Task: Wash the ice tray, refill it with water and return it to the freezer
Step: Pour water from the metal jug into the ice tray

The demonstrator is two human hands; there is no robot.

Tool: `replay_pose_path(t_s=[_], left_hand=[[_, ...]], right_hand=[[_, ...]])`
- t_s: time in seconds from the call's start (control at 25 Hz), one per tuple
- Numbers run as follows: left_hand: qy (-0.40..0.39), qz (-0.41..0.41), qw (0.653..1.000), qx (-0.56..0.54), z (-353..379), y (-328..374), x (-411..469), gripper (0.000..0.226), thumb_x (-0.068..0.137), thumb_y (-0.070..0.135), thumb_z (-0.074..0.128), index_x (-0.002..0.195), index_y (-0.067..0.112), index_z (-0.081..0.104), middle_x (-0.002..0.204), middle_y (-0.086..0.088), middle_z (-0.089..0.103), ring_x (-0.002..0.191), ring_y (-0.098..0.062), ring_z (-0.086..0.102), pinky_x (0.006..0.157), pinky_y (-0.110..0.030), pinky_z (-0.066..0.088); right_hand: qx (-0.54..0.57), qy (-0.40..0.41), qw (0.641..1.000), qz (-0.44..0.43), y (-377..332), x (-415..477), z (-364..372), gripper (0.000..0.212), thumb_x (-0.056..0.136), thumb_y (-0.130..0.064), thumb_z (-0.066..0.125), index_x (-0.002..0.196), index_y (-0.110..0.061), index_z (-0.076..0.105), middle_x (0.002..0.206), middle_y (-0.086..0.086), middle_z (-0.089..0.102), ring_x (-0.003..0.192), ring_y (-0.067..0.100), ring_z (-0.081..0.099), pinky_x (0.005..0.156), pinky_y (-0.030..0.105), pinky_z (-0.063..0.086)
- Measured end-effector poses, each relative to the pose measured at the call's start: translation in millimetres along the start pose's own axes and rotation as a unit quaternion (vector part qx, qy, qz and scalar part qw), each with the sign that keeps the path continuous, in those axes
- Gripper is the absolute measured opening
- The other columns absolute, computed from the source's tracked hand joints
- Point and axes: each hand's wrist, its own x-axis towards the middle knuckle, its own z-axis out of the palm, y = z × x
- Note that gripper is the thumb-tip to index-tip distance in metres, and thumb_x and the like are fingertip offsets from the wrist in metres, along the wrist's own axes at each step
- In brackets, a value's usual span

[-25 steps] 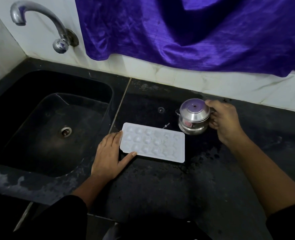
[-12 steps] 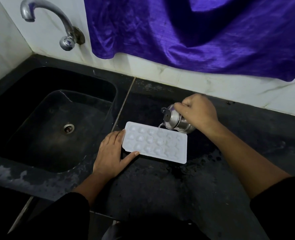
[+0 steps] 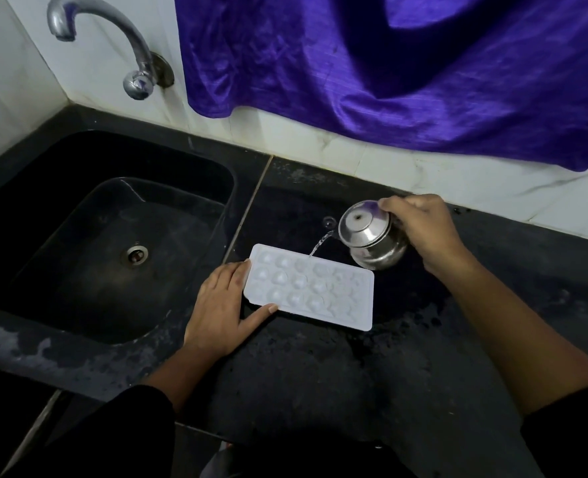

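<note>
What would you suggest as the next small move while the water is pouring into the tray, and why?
Probably shift the right hand and its tilted steel pot slightly nearer, so the thin stream lands inside a cell: it now strikes the ice tray at its far edge. The left hand braces the tray's left end on the counter.

View: head, one wide-angle camera worn by the person.
Position: over the near edge of the tabletop (image 3: 320, 374).
Facing: forward and steeply down, toward the wall (image 3: 423, 177).
Range: close; left hand (image 3: 222, 308) and right hand (image 3: 420, 229) sit mid-frame, forearms running off the lower edge.
Coverage: sink (image 3: 182, 157) left, tap (image 3: 127, 39) upper left, tray (image 3: 365, 305) and pot (image 3: 372, 239) centre, cloth (image 3: 389, 81) across the top.
</note>
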Motion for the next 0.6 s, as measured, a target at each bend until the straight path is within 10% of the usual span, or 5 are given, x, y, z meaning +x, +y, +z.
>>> replay_pose_path(t_s=[0.24,0.44,0.6], left_hand=[[-0.003,-0.001,1.000,0.004,0.1,-0.1,0.0,0.095,0.090,0.083,0.045,0.157,0.016,0.035,0.155,-0.002,0.044,0.145,-0.021,0.037,0.122,-0.043,0.030],[-0.008,-0.006,1.000,0.006,-0.8,0.8,0.7,0.097,0.090,0.084,0.043,0.158,0.015,0.035,0.156,-0.002,0.044,0.146,-0.020,0.036,0.122,-0.043,0.031],[-0.008,-0.007,1.000,0.005,-1.2,0.9,0.0,0.097,0.090,0.084,0.043,0.159,0.016,0.034,0.158,-0.001,0.042,0.147,-0.020,0.035,0.123,-0.043,0.030]], right_hand=[[0.204,0.012,0.977,0.063,-7.8,-5.7,-6.4,0.038,0.095,-0.023,0.065,0.060,-0.021,0.052,0.048,-0.006,0.031,0.042,0.008,0.026,0.041,0.022,0.020],[-0.027,-0.023,0.998,-0.055,-18.7,7.0,22.3,0.048,0.092,-0.026,0.072,0.051,-0.012,0.051,0.046,-0.005,0.040,0.045,0.011,0.038,0.052,0.026,0.033],[-0.310,-0.058,0.940,-0.129,-22.6,8.6,47.8,0.052,0.089,-0.036,0.066,0.050,-0.011,0.045,0.044,-0.003,0.037,0.043,0.015,0.039,0.049,0.028,0.029]])
